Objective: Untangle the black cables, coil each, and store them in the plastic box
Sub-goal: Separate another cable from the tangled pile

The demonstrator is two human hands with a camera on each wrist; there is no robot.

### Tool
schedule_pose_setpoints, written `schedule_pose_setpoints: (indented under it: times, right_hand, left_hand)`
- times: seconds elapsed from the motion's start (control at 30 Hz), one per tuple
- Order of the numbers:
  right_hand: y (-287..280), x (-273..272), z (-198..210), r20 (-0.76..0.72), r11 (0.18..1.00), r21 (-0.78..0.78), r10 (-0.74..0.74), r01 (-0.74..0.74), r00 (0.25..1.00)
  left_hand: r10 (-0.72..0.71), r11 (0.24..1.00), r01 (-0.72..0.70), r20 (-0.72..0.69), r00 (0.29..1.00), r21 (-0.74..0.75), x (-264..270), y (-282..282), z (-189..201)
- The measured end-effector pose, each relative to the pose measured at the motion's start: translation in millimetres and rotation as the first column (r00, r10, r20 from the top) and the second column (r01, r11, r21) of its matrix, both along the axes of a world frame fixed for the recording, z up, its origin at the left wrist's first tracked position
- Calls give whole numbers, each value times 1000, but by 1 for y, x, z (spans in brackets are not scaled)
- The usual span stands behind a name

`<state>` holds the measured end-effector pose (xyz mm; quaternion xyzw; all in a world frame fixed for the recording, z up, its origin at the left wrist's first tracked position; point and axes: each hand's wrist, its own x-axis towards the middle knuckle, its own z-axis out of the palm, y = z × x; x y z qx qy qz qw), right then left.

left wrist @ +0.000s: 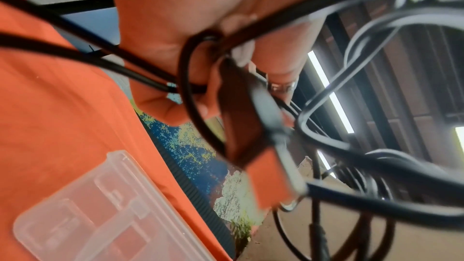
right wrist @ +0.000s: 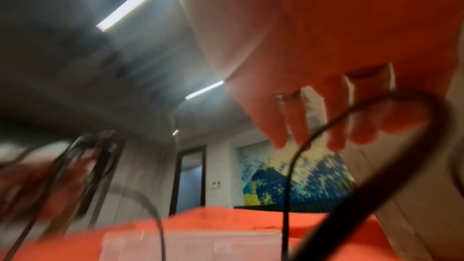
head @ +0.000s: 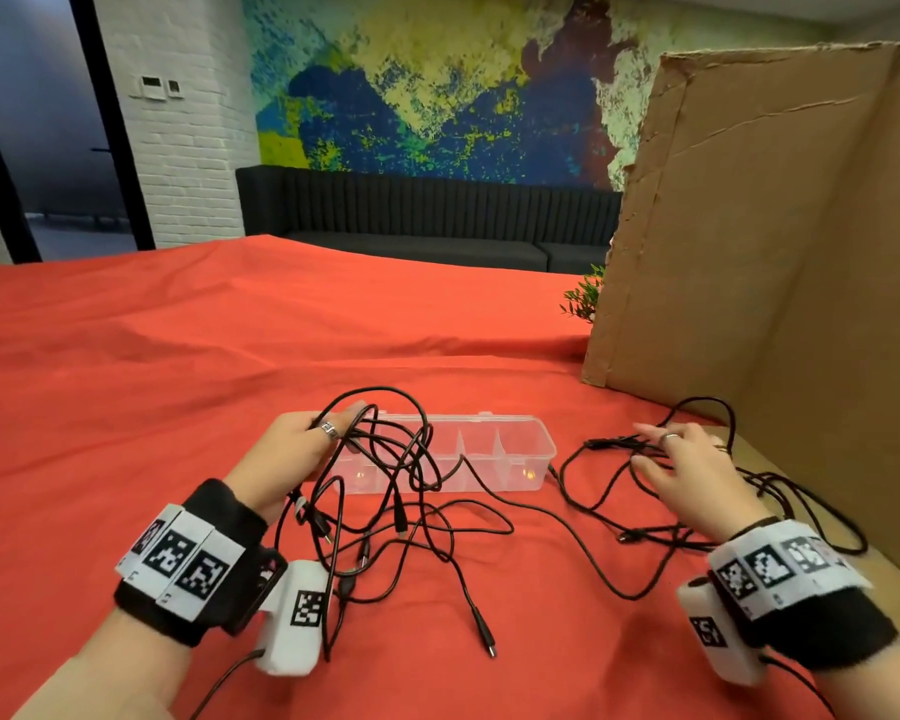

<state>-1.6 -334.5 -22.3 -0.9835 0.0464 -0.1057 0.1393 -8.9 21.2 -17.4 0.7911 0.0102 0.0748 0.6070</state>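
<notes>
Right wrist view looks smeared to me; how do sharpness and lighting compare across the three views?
Head view: sharp, evenly lit, wide-angle bending at the edges. Left wrist view: nearest black cables out of focus, plastic box fairly clear. Right wrist view: heavy motion blur, ceiling lights streaked, right hand soft and tinted orange.

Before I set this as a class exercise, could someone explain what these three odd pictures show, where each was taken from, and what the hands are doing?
No machine here: a person wears a camera on the head and one on each wrist, strapped on with patterned marker bands. The big picture looks down from the head; the two blurry ones look along each hand. On the red cloth lies a clear plastic box with dividers, empty and open, and a tangle of black cables. The left hand has a grip on a lifted bunch of cables. The right hand is spread open over more cable beside a cardboard sheet, holding nothing. No cable is coiled yet.
</notes>
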Motion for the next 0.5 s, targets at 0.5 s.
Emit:
schedule_pose_setpoints:
  times: [0.5]
  right_hand:
    - [142, -39, 25, 317, 458, 652, 559, -604, 766]
  left_hand:
    - [-67, 962, 69, 13, 998, -263, -13, -22, 10]
